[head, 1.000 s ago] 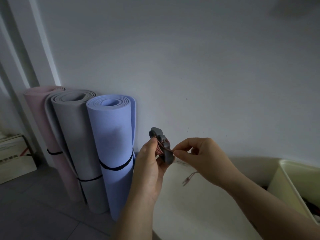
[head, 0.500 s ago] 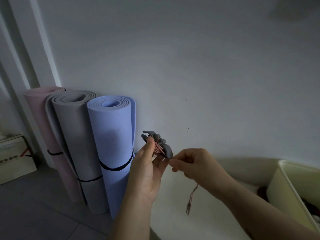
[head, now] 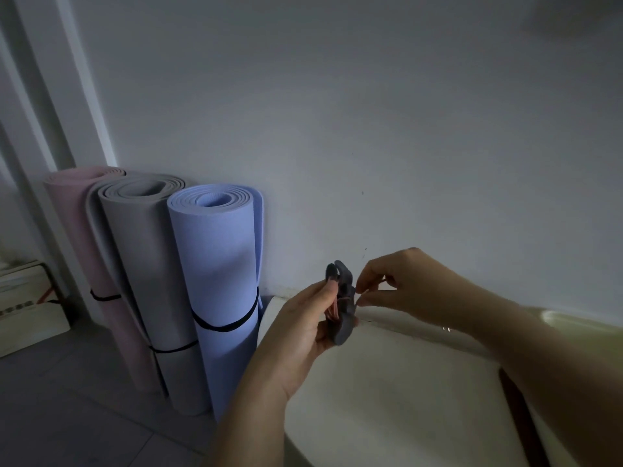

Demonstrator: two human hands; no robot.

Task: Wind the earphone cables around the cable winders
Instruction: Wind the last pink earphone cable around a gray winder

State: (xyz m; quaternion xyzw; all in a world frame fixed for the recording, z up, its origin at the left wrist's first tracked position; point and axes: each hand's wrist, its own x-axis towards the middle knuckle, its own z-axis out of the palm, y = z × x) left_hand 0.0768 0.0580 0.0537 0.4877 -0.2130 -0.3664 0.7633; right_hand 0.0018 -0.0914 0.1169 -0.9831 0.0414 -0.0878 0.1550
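While the cable winder (head: 341,326) is clasped steady by the left grip (head: 303,332), the earphone cable (head: 334,310) is pinched by the right grip (head: 411,284).

- A dim room in a home, most likely a spare corner used for storage.
- Three rolled exercise mats, pink (head: 77,230), grey (head: 141,264) and blue (head: 219,264), stand against a plain white wall (head: 371,129).
- Grey tiled floor (head: 67,416), a white door frame (head: 43,96), a box (head: 27,318) on the floor.
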